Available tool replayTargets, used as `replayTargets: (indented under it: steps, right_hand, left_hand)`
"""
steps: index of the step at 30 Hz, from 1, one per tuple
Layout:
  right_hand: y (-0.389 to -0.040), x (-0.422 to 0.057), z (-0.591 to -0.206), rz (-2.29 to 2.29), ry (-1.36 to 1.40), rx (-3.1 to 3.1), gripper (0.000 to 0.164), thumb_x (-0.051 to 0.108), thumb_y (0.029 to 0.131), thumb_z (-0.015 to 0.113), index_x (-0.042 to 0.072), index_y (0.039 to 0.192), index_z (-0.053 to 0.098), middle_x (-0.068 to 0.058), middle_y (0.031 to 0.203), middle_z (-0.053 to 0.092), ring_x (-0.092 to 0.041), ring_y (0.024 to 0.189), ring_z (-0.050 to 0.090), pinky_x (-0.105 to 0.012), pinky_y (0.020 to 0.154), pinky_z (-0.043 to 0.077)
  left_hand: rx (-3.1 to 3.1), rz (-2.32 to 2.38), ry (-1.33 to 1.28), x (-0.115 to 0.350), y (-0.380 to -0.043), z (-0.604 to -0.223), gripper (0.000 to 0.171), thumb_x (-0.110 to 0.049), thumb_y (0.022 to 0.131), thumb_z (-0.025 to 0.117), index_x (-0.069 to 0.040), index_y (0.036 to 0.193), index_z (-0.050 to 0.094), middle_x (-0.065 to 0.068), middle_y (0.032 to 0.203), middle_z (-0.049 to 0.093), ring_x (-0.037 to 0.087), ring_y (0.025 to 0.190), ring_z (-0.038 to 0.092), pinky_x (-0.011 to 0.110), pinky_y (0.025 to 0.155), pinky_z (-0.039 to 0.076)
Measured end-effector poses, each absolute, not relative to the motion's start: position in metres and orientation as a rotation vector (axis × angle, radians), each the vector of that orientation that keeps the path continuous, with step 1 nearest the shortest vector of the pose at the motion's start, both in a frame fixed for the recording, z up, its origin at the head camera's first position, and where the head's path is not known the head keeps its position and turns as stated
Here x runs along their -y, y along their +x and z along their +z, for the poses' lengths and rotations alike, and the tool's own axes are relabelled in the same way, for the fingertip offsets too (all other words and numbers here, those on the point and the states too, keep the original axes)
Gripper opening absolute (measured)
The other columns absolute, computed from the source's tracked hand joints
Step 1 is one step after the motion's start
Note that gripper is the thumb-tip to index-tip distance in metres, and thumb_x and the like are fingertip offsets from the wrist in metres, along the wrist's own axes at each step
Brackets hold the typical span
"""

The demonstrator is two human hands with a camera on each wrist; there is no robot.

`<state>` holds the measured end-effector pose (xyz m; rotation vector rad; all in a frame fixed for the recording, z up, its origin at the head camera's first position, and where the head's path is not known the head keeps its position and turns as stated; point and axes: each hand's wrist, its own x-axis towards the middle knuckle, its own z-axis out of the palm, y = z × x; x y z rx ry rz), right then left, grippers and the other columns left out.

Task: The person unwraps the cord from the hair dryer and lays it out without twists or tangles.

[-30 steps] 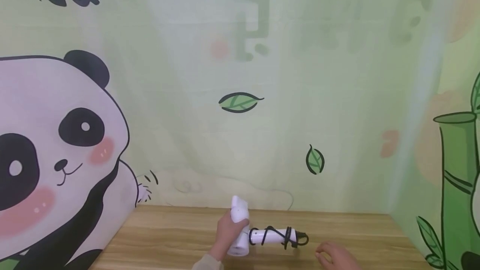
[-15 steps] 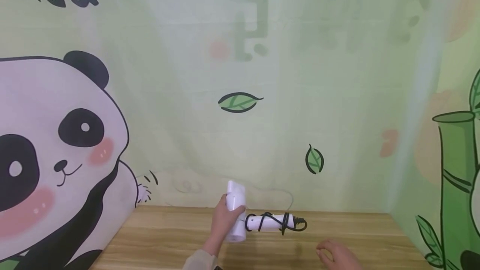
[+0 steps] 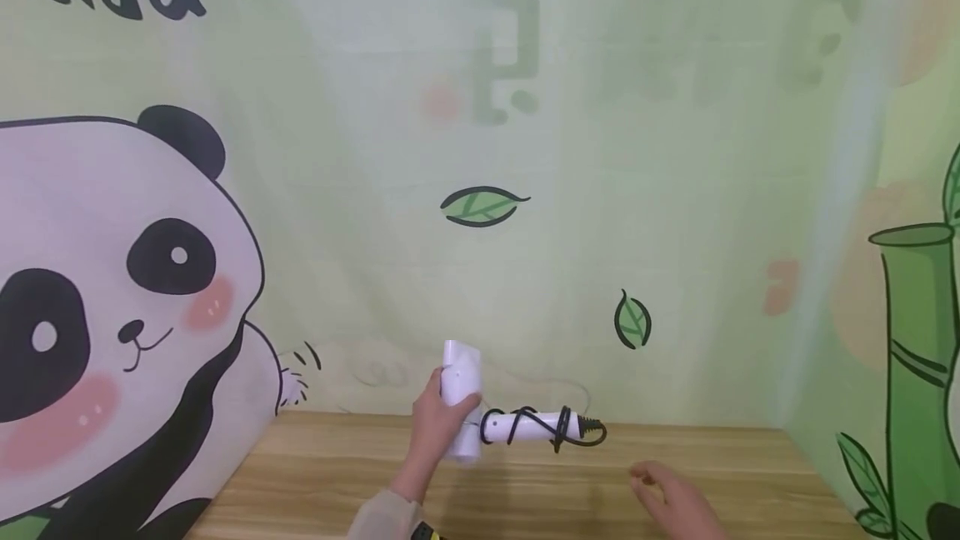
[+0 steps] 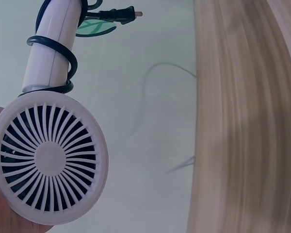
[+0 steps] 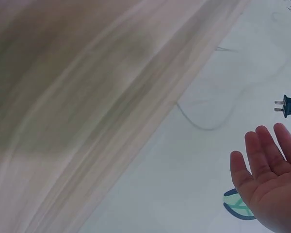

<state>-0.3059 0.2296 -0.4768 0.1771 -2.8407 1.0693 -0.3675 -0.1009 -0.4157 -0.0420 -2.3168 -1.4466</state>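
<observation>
White hair dryer (image 3: 462, 400), black cord-wrapped handle sideways

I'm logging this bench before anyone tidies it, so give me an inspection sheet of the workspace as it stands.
Surface: wooden table, light grain.
Job's things: white hair dryer, held above the table, handle pointing right.
Clutter: nothing seen.
Hands: left hand grips the dryer's barrel; right hand open, holding nothing, low over the table.
Cables: black cord coiled round the handle; plug sticking out free.
Surroundings: green backdrop with panda, leaves and bamboo.
</observation>
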Motion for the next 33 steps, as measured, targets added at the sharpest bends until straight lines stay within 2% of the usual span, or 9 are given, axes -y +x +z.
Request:
replayTargets:
  steps: [5,11,15,18,22,26,33]
  right_hand:
    - [-0.306,-0.223,-0.463,1.21,0.218,2.709,0.035,0.014,0.106,0.05,-0.002,0.135,0.061,-0.023,0.13,0.068,-0.039,0.117,0.067,-0.052,0.096,0.058]
    - [-0.313,-0.218,-0.441,1.207,0.336,2.524,0.037,0.013,0.107,0.049,-0.004,0.139,0.057,-0.022,0.134,0.066,-0.034,0.115,0.069,-0.042,0.094,0.061]
    - [-0.32,-0.218,-0.419,1.237,0.472,2.48,0.04,0.011,0.108,0.045,-0.006,0.144,0.052,-0.025,0.141,0.061,-0.039,0.122,0.065,-0.037,0.098,0.058]
    - [-0.325,-0.221,-0.398,1.334,0.587,2.5,0.046,0.014,0.11,0.038,-0.008,0.15,0.042,-0.03,0.151,0.05,-0.048,0.135,0.052,-0.043,0.107,0.053]
    - [-0.336,-0.22,-0.371,1.413,0.72,2.541,0.05,0.02,0.111,0.037,-0.007,0.154,0.036,-0.029,0.157,0.042,-0.051,0.145,0.041,-0.056,0.116,0.042]
    - [-0.344,-0.213,-0.355,1.388,0.836,2.583,0.05,0.021,0.11,0.044,-0.005,0.152,0.042,-0.028,0.155,0.047,-0.05,0.144,0.042,-0.063,0.116,0.039]
    - [-0.356,-0.204,-0.351,1.347,1.053,2.752,0.045,0.015,0.107,0.047,-0.007,0.147,0.048,-0.028,0.151,0.05,-0.051,0.142,0.044,-0.062,0.116,0.04]
  left_hand:
    - [2.292,-1.438,-0.049,0.106,-0.366,-0.41,0.073,-0.022,0.081,0.078,0.006,0.142,0.049,0.031,0.119,0.067,0.038,0.097,0.068,0.05,0.076,0.062]
    - [2.279,-1.434,-0.058,0.111,-0.365,-0.405,0.075,-0.022,0.082,0.078,0.006,0.144,0.048,0.032,0.121,0.067,0.039,0.098,0.068,0.05,0.077,0.062]
    - [2.285,-1.446,-0.075,0.115,-0.363,-0.399,0.076,-0.022,0.084,0.077,0.006,0.148,0.045,0.032,0.126,0.065,0.04,0.101,0.068,0.051,0.078,0.061]
    - [2.296,-1.463,-0.098,0.117,-0.362,-0.394,0.077,-0.022,0.085,0.077,0.004,0.149,0.044,0.032,0.127,0.064,0.04,0.103,0.067,0.051,0.079,0.061]
    - [2.309,-1.471,-0.127,0.118,-0.36,-0.387,0.076,-0.022,0.085,0.077,0.003,0.149,0.045,0.031,0.127,0.065,0.04,0.104,0.067,0.052,0.079,0.061]
    - [2.322,-1.47,-0.138,0.118,-0.359,-0.382,0.073,-0.022,0.086,0.077,0.0,0.148,0.046,0.029,0.125,0.065,0.039,0.103,0.066,0.053,0.079,0.061]
    - [2.322,-1.491,-0.145,0.117,-0.358,-0.38,0.071,-0.023,0.086,0.078,-0.003,0.147,0.049,0.028,0.124,0.066,0.037,0.102,0.067,0.05,0.076,0.061]
